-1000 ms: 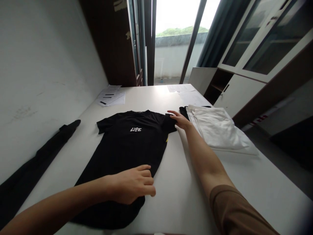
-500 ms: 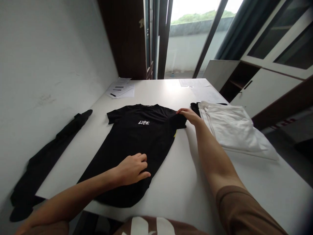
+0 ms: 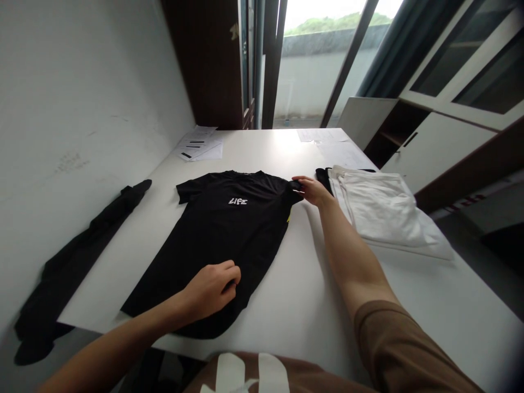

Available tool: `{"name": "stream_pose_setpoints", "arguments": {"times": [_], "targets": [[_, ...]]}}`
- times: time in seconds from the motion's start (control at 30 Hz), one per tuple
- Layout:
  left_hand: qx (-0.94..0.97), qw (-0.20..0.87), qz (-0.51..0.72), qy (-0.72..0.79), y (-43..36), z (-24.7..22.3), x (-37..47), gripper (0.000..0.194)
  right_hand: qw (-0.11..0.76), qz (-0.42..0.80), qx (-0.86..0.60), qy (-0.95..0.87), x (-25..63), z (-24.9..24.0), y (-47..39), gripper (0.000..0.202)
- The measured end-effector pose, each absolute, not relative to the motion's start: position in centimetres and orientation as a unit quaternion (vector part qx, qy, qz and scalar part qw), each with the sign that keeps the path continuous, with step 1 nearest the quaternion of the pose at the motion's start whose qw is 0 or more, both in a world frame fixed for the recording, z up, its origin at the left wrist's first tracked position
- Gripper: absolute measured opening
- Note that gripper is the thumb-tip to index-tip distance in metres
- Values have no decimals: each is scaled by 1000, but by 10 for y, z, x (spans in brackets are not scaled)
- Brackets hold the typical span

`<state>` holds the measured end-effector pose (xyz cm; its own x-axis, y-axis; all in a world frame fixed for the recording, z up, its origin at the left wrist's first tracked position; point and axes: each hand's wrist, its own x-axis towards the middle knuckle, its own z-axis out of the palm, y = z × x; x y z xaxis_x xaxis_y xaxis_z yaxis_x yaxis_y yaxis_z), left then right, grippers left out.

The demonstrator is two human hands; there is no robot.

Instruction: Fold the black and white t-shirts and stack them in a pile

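A black T-shirt (image 3: 221,240) with small white lettering on its chest lies spread on the white table, collar away from me. My left hand (image 3: 216,288) is over its lower middle, fingers curled and thumb drawn in, seemingly pinching the cloth; the fingertips are partly hidden. At the far right, my right hand (image 3: 309,190) grips the bunched sleeve, raised a little off the table. A bit of yellow (image 3: 289,214) shows at the shirt's right side below that sleeve.
Folded white cloth (image 3: 380,210) lies at the right, with black fabric (image 3: 323,177) beneath its far edge. Papers (image 3: 200,144) lie at the far left corner and more sheets (image 3: 339,147) at the far right. A black garment (image 3: 85,245) hangs along the left edge by the wall.
My right hand has gathered the sleeve, which hung flat before, and lifted it slightly. My left hand's thumb and fingers have closed together. The view has shifted slightly.
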<state>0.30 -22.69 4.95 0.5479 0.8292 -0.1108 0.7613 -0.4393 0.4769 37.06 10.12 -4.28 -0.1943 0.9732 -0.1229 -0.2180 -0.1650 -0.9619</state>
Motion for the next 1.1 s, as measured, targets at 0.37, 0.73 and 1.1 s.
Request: {"name": "stream_pose_setpoints", "arguments": {"times": [0.37, 0.73, 1.1], "targets": [[800, 342, 315, 379, -266, 50, 50, 36, 499, 555, -540, -390, 359, -54, 107, 22], [634, 591, 365, 341, -251, 46, 59, 18, 529, 530, -520, -409, 356, -55, 110, 34], [959, 161, 50, 228, -259, 21, 113, 49, 436, 345, -656, -510, 353, -55, 111, 42]]}}
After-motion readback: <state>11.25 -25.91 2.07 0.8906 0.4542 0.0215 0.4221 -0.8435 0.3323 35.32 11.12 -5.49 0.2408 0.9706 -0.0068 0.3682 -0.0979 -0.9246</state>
